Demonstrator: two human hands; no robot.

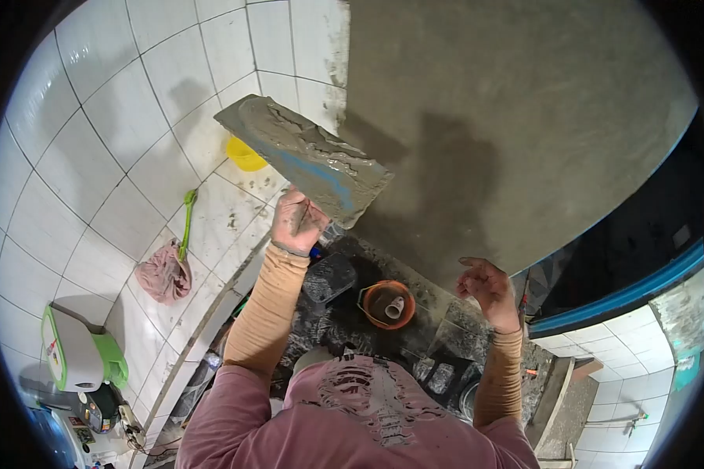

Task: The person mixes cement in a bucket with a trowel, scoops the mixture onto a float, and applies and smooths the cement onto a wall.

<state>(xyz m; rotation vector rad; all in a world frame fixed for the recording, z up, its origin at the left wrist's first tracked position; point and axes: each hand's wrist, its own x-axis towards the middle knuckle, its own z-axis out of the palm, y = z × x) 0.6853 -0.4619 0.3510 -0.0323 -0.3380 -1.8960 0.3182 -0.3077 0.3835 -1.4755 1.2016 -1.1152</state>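
Observation:
Grey wet mortar covers most of a flat board [309,160], and a blue streak of its surface shows through. My left hand [297,221] is closed under the board's lower edge and holds it up, tilted, in front of the tiled wall. To the right, my right hand [486,291] is raised with its fingers apart and slightly curled, holding nothing. Ahead of it rises a wall coated in smooth grey plaster [524,102], with shadows cast on it. Both hands have mortar smears.
A yellow bowl [246,155] sits behind the board. On the tiled ledge [231,223] lie a green-handled brush [188,223] and a pink cloth [164,272]. An orange bucket [389,305] with a cup inside stands below. A white-green container [74,349] is at left.

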